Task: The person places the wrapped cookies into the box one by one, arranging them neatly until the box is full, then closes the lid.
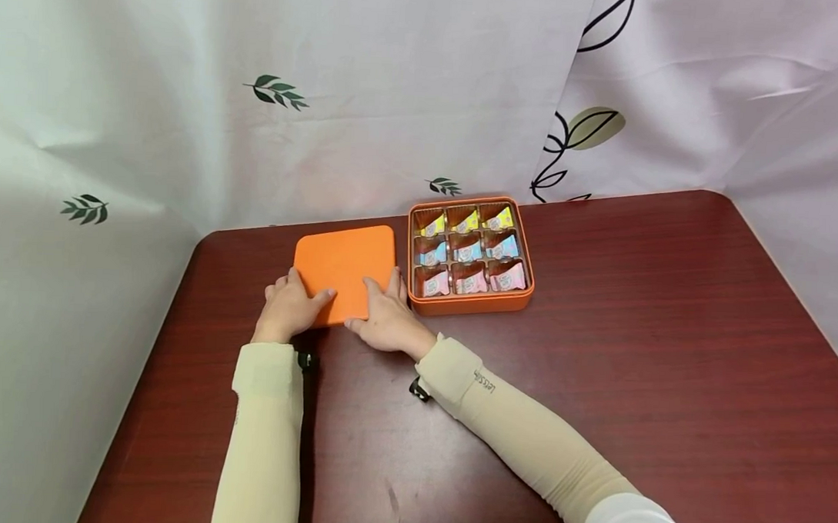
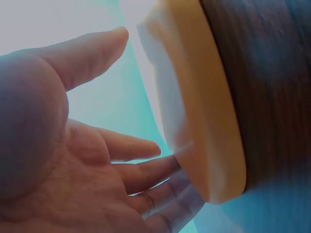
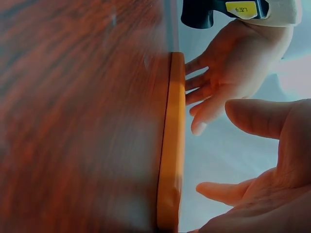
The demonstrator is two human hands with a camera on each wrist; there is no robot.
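An orange square lid (image 1: 345, 268) with rounded corners lies flat on the table, left of an orange box (image 1: 469, 304) of wrapped candies. My left hand (image 1: 286, 307) is at the lid's left edge, its thumb stretched over the top. In the left wrist view the fingertips (image 2: 170, 165) reach the lid's rim (image 2: 214, 111), and the thumb is held apart from it. My right hand (image 1: 389, 320) lies over the lid's front right corner, some fingers in the narrow space beside the box. The right wrist view shows its thumb (image 3: 257, 117) raised clear of the lid's side (image 3: 171, 145).
Inside the box a clear divided tray (image 1: 448, 256) keeps yellow candies (image 1: 465, 221) at the back, blue candies (image 1: 468, 251) in the middle and pink candies (image 1: 471, 282) in front. A white leaf-patterned curtain (image 1: 354, 121) hangs along the back of the dark red wooden table (image 1: 632, 323).
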